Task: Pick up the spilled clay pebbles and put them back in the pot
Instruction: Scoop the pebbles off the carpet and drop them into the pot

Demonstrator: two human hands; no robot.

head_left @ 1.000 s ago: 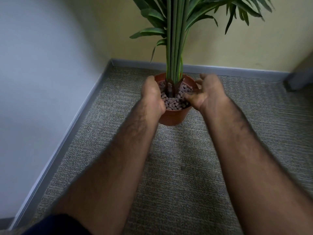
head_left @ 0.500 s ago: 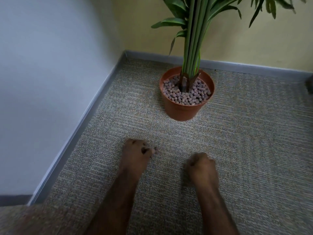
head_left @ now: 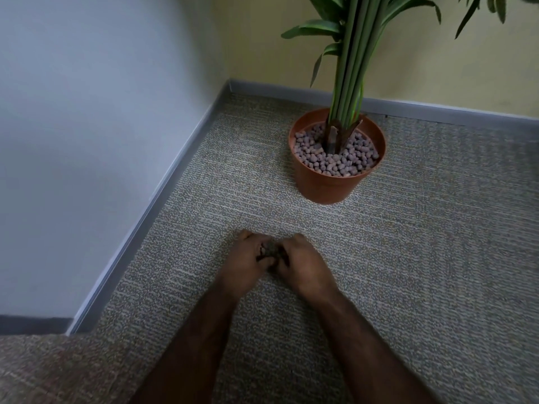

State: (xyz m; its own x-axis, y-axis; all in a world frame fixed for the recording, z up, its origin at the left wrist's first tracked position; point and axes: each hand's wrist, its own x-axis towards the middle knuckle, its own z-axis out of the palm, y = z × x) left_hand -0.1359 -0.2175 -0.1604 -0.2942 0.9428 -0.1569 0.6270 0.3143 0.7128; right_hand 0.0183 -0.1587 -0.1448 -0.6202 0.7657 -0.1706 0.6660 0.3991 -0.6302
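A terracotta pot (head_left: 329, 188) stands on the carpet near the corner, with tall green plant stems (head_left: 350, 71) rising from it. Greyish clay pebbles (head_left: 329, 163) fill its top. My left hand (head_left: 243, 265) and my right hand (head_left: 304, 265) rest side by side on the carpet, well in front of the pot and a little to its left. Their fingers curl inward towards each other. A small dark clump of spilled pebbles (head_left: 269, 252) shows in the gap between them; the rest of it is hidden by my fingers.
Grey-beige carpet (head_left: 423, 272) covers the floor. A pale wall with a grey baseboard (head_left: 163, 196) runs along the left, and a yellow wall with a baseboard (head_left: 437, 110) runs behind the pot. Leaves hang overhead at the top right.
My hands left the pot's rim and came down to the carpet in front of it. They were apart half a second ago and have closed together around a dark clump.
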